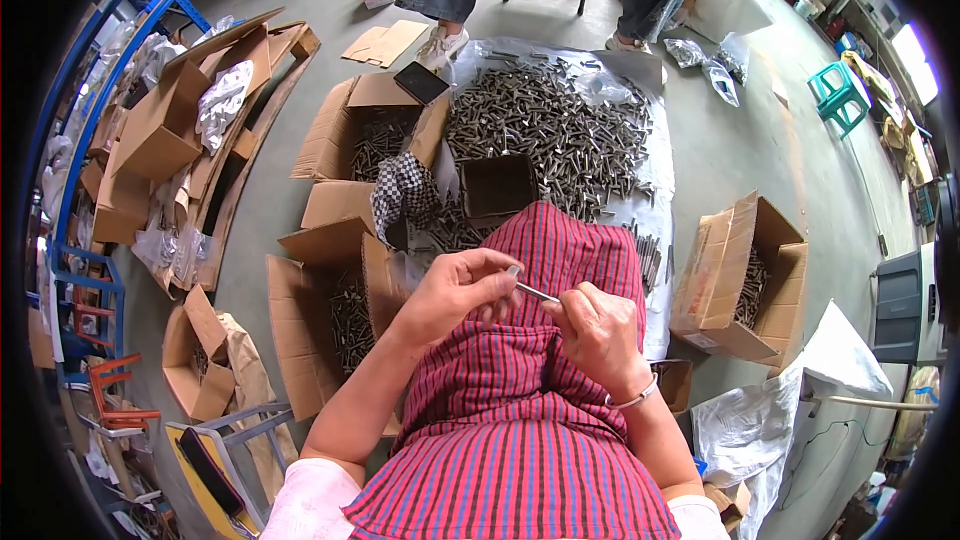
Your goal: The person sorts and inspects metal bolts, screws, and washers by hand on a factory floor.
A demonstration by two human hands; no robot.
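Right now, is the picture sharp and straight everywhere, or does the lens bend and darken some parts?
Head view: the centre is sharp, with both hands, left and right, holding a thin metal bolt; the blue rack bends along the left edge; the corners are black; a window at the upper right glares white; light is soft, shadows faint.

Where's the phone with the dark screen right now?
In the head view, the phone lies upper left of centre on a flap of the open box of bolts, just left of the bolt pile and near another person's shoe.
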